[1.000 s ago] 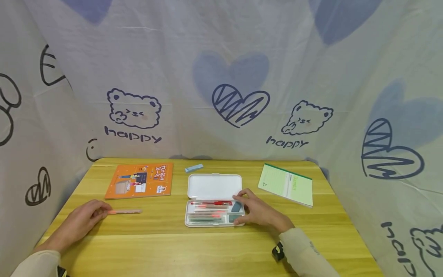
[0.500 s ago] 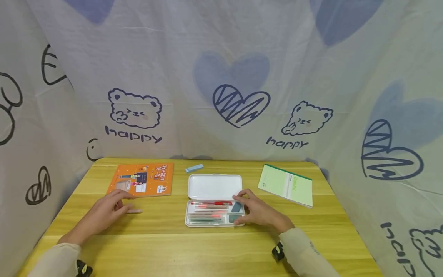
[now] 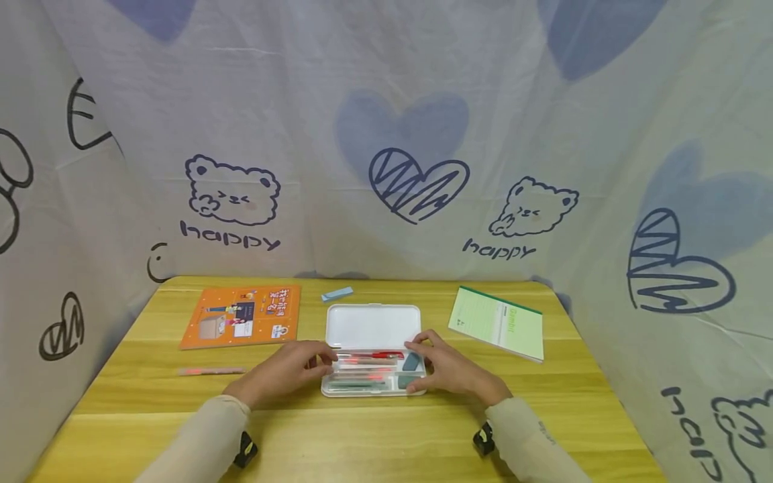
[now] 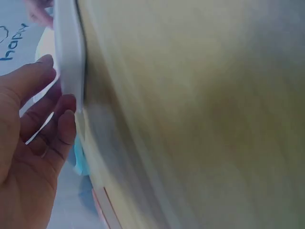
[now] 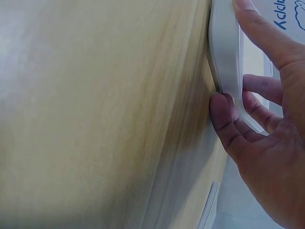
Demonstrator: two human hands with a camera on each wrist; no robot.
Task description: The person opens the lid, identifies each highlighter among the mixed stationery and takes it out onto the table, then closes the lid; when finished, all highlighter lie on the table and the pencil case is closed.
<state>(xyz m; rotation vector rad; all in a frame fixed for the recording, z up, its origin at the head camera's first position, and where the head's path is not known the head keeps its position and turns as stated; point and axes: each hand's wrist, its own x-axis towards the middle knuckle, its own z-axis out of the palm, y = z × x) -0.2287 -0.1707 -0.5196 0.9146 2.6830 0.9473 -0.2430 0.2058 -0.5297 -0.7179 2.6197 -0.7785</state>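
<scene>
A white pencil case (image 3: 373,327) lies on the table with its lid folded back. In its lower half are a red pen (image 3: 386,355), several other slim pens, and two dark blue-grey pieces (image 3: 412,362) at the right end. My left hand (image 3: 286,369) holds the case's left end, its fingertips at the rim; in the left wrist view the fingers curl against the white end wall (image 4: 70,57). At the right end, my right hand (image 3: 453,369) grips the case between thumb and fingers, which bend round the corner in the right wrist view.
A slim pinkish pen (image 3: 211,371) lies left of my left forearm. Behind it is an orange book (image 3: 241,315). A small light-blue item (image 3: 337,294) sits behind the lid, and a green notepad (image 3: 498,323) lies at the right. Printed curtains surround the wooden table (image 3: 386,443).
My left hand has let go of the pinkish pen and moved right to the left end of the pencil case. The right hand stays at the case's right end.
</scene>
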